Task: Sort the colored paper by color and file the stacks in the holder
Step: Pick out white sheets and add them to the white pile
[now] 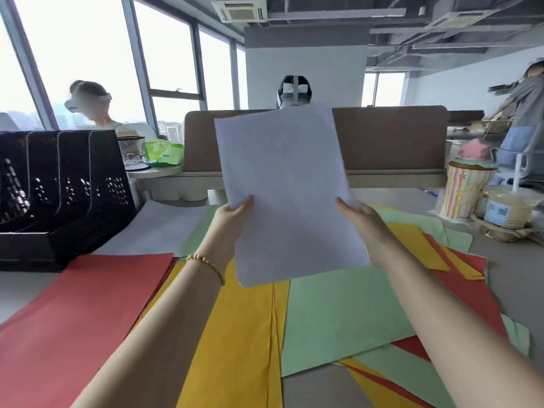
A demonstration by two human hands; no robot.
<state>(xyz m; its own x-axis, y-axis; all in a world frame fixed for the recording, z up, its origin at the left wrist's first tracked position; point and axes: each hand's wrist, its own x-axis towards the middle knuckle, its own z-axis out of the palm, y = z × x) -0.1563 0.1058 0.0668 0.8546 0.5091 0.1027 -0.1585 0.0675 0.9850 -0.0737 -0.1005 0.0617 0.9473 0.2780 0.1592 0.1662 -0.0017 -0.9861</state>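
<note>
currently a pale lilac sheet (pixel 287 195) is pinched upright between the left hand (pixel 232 214) and right hand (pixel 357 216), probably to be laid on the lilac stack (pixel 153 228) beside the black holder (pixel 64 184).

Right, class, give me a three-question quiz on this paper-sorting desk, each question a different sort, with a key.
1. True or false: both hands hold the pale lilac sheet up off the desk.
2. Which colour is the neat stack nearest the black file holder? A) green B) red C) yellow
3. Fill in: the beaded bracelet is on the ___ wrist.

Key
1. True: the left hand and right hand each grip a side edge.
2. B: the red stack lies just in front of the holder.
3. Left.
</note>
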